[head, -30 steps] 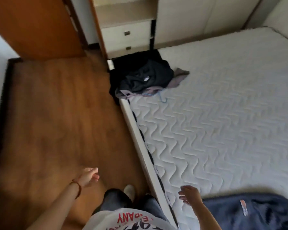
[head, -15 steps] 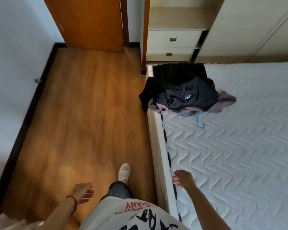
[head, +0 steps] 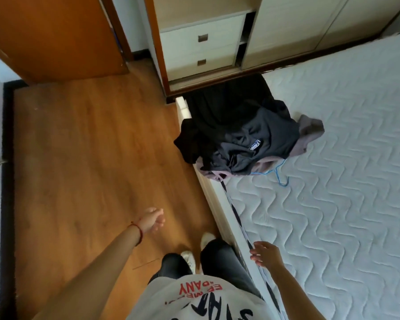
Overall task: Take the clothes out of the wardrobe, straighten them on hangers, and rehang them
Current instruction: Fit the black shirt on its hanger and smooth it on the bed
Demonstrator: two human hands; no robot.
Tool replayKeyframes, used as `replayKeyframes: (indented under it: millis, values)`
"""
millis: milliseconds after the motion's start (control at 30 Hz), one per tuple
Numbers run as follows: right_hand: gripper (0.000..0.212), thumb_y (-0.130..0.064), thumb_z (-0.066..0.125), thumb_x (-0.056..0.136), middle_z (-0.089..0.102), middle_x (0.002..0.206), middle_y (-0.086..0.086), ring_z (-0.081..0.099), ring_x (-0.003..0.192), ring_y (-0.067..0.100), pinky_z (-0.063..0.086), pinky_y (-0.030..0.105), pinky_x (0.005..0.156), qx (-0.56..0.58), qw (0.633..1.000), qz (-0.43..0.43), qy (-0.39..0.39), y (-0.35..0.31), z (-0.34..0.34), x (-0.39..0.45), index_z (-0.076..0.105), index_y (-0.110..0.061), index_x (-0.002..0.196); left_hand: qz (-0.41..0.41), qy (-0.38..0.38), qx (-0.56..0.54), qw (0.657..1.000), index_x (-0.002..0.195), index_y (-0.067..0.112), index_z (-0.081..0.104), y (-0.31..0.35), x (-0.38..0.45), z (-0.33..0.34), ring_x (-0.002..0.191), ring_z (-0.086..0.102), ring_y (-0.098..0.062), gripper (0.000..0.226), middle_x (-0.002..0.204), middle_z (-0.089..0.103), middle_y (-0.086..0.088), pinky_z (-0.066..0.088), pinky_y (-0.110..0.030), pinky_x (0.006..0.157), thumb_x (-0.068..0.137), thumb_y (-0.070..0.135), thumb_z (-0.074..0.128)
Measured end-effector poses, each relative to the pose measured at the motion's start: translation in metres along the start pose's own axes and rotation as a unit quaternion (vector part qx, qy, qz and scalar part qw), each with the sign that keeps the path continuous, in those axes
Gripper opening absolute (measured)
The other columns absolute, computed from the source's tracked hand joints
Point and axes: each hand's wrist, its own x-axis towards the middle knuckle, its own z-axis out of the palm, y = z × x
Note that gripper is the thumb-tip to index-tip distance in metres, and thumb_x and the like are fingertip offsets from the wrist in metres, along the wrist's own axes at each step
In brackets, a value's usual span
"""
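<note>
Closer now to the wardrobe (head: 201,40), both empty hands, left (head: 151,220) and right (head: 264,254), hang loose-fingered; bare floor (head: 90,158) at left; dark crumpled clothes (head: 240,137) overhang the bed (head: 333,181) corner, center frame.

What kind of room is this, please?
Most likely a bedroom: a quilted mattress carrying a pile of dark clothes, and a built-in wardrobe with drawers behind it.

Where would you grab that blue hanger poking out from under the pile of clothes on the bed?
Probably by the hook of the blue hanger, coming from the open mattress side. Only the hook and a thin stretch of wire show; the rest lies under the pile of dark clothes. Both the left hand and right hand hold nothing.
</note>
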Motion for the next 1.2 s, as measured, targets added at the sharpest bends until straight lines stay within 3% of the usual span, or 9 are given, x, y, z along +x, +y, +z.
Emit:
replayKeyframes:
  millis: [167,333,433,633,733,833,967,1067,1200]
  values:
    - [0.028,-0.001,0.046,0.094,0.061,0.081,0.02,0.053,0.06,0.029,0.039,0.032,0.056,0.113,0.992,0.051,0.031,-0.044,-0.004,0.036,0.051,0.015,0.116,0.008,-0.007,0.033,0.999,0.074,0.013,0.049,0.093,0.052,0.017,0.029,0.051,0.002,0.023,0.067,0.054,-0.005,0.036,-0.011,0.033,0.096,0.016,0.043]
    - [0.028,-0.002,0.044,0.095,0.058,0.117,0.034,0.057,0.071,0.031,0.044,0.03,0.06,0.176,0.981,0.068,0.036,-0.119,-0.001,0.07,0.052,0.011,0.118,-0.022,-0.022,0.122,0.992,0.075,0.011,0.05,0.148,0.079,0.024,0.057,0.054,-0.014,0.023,0.069,0.054,-0.006,0.04,-0.021,0.052,0.096,0.017,0.044]
    - [0.028,-0.002,0.045,0.094,0.06,0.105,0.031,0.054,0.062,0.025,0.042,0.028,0.058,0.191,0.98,0.051,0.025,-0.172,0.004,0.09,0.052,0.01,0.118,-0.011,-0.033,0.163,0.986,0.085,0.011,0.053,0.182,0.096,0.024,0.058,0.052,-0.015,0.013,0.069,0.057,-0.006,0.039,-0.02,0.05,0.094,0.017,0.047]
    - [0.02,-0.008,0.049,0.091,0.063,0.082,0.017,0.055,0.06,0.021,0.041,0.026,0.057,0.241,0.969,0.03,0.039,-0.227,0.005,0.121,0.06,0.001,0.105,0.101,-0.052,0.275,0.955,0.078,0.016,0.056,0.283,0.139,0.056,0.062,0.056,-0.015,0.016,0.07,0.062,-0.004,0.042,-0.024,0.056,0.092,0.015,0.05]
    - [0.019,-0.006,0.048,0.092,0.061,0.076,0.014,0.054,0.058,0.022,0.04,0.027,0.056,0.317,0.942,0.077,0.076,-0.219,0.001,0.136,0.058,0.002,0.106,0.189,-0.096,0.357,0.91,0.074,0.023,0.058,0.344,0.166,0.099,0.065,0.061,-0.015,0.018,0.071,0.065,-0.001,0.046,-0.027,0.063,0.09,0.016,0.052]
    - [0.022,-0.007,0.046,0.093,0.065,0.092,0.022,0.058,0.065,0.027,0.043,0.027,0.057,0.396,0.901,0.129,0.126,-0.201,0.007,0.151,0.056,0.002,0.11,0.256,-0.149,0.41,0.863,0.07,0.028,0.058,0.395,0.189,0.161,0.068,0.064,-0.018,0.015,0.07,0.067,0.002,0.048,-0.032,0.073,0.083,0.026,0.054]
    - [0.023,-0.008,0.046,0.093,0.065,0.096,0.022,0.06,0.073,0.027,0.045,0.028,0.059,0.444,0.866,0.179,0.146,-0.188,0.039,0.169,0.057,0.002,0.111,0.346,-0.213,0.476,0.78,0.073,0.027,0.06,0.43,0.217,0.246,0.071,0.062,-0.013,0.017,0.074,0.067,0.003,0.045,-0.022,0.073,0.087,0.02,0.053]
    - [0.019,-0.01,0.047,0.092,0.067,0.094,0.022,0.058,0.077,0.026,0.042,0.028,0.059,0.456,0.852,0.201,0.158,-0.187,0.07,0.187,0.059,0.001,0.102,0.442,-0.257,0.526,0.679,0.095,0.009,0.065,0.441,0.236,0.302,0.083,0.06,-0.017,0.014,0.094,0.069,-0.008,0.04,-0.013,0.076,0.087,0.012,0.054]
    - [0.027,-0.019,0.054,0.091,0.058,0.08,0.013,0.054,0.078,0.026,0.047,0.038,0.074,0.489,0.83,0.216,0.162,-0.194,0.104,0.209,0.063,0.007,0.092,0.523,-0.318,0.591,0.525,0.116,0.007,0.059,0.438,0.257,0.373,0.113,0.053,-0.028,0.029,0.117,0.062,-0.013,0.039,-0.036,0.1,0.088,0.005,0.051]
